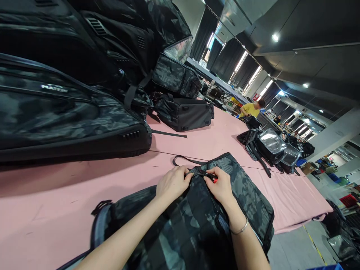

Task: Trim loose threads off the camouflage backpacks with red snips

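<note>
A dark camouflage bag [180,232] lies in front of me on the pink table, its flat panel [242,187] spread to the right. My left hand [174,182] pinches the fabric at the bag's upper edge. Close beside it, my right hand [221,183] is closed on a small black tool with a red part [215,180], which looks like thread snips. The tool's tip meets the gathered fabric between both hands; the exact contact is too small to make out. A thin black strap [185,159] loops out behind this spot.
Large black camouflage bags [70,108] are piled at the left. A smaller black bag [191,114] stands behind my hands. Bags with silvery linings [271,141] sit at the far right of the pink table [135,172]. A person in yellow [250,110] is beyond.
</note>
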The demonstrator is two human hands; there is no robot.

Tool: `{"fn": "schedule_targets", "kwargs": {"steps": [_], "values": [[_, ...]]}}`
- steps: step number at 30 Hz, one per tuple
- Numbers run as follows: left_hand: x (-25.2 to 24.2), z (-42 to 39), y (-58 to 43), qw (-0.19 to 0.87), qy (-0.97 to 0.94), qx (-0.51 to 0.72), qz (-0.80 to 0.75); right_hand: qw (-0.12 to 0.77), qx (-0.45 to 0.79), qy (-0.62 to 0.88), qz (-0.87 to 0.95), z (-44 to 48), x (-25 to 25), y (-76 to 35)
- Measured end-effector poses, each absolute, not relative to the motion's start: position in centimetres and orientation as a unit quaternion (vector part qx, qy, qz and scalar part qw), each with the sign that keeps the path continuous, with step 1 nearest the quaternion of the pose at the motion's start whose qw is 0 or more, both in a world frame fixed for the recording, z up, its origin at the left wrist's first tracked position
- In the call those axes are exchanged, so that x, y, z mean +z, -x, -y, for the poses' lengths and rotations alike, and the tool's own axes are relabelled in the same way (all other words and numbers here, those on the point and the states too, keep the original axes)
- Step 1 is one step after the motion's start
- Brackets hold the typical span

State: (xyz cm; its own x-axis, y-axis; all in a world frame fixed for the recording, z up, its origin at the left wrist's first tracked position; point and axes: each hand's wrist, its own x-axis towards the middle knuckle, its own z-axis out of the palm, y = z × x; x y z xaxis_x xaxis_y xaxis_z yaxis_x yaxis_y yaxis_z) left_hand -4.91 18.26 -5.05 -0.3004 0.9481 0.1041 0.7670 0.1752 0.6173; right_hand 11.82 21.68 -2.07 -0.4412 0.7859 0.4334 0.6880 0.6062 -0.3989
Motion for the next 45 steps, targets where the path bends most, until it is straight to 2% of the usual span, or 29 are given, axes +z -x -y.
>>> {"fn": "schedule_targets", "kwargs": {"steps": [7,14,21,25,31,40,45], "values": [[-5.3,-18.3,4.9,0.154,-0.573,0.299,-0.747,0.262,0.033,0.424,0.866,-20.5,-1.7,-11.2],[-5.2,-18.0,4.9,0.155,-0.579,0.303,-0.741,0.142,-0.128,0.447,0.874,-18.6,-1.3,-9.8],[-5.4,-18.1,4.9,0.158,-0.575,0.304,-0.743,0.133,-0.129,0.463,0.867,-18.3,-0.9,-9.2],[-5.5,-18.2,4.9,0.159,-0.574,0.302,-0.745,0.164,-0.081,0.471,0.863,-18.7,-1.0,-9.4],[-5.4,-18.4,4.9,0.158,-0.570,0.294,-0.751,0.291,0.124,0.454,0.833,-20.7,-1.3,-10.8],[-5.2,-18.3,4.9,0.145,-0.573,0.291,-0.752,0.352,0.284,0.438,0.777,-23.8,-2.5,-12.6],[-5.5,-18.4,5.0,0.133,-0.573,0.302,-0.750,0.355,0.379,0.412,0.749,-24.3,-3.3,-12.5]]}}
